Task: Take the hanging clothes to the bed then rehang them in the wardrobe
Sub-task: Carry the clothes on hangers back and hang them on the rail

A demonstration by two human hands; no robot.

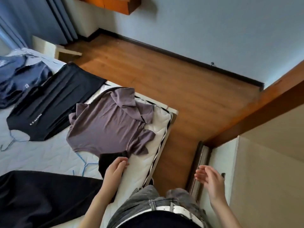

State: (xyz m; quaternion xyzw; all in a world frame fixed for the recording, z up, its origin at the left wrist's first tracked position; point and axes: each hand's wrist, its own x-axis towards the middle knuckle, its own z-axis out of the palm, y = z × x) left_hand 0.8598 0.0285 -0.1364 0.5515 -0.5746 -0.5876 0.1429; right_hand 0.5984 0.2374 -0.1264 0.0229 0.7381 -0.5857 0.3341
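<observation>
Several shirts lie flat on the white bed. A mauve T-shirt is nearest the bed's corner, a black T-shirt lies left of it, and blue shirts are at the far left. A black garment covers the near left of the bed, with one sleeve end reaching toward the mauve shirt. My left hand rests on that black sleeve end, fingers curled at its edge. My right hand hovers open over the wardrobe's sliding track, holding nothing. Blue hangers poke out from under the shirts.
The wardrobe's wooden frame and pale door panel stand at the right. Wooden floor runs between the bed and the blue wall. A small white bedside unit sits by the curtains at the far left.
</observation>
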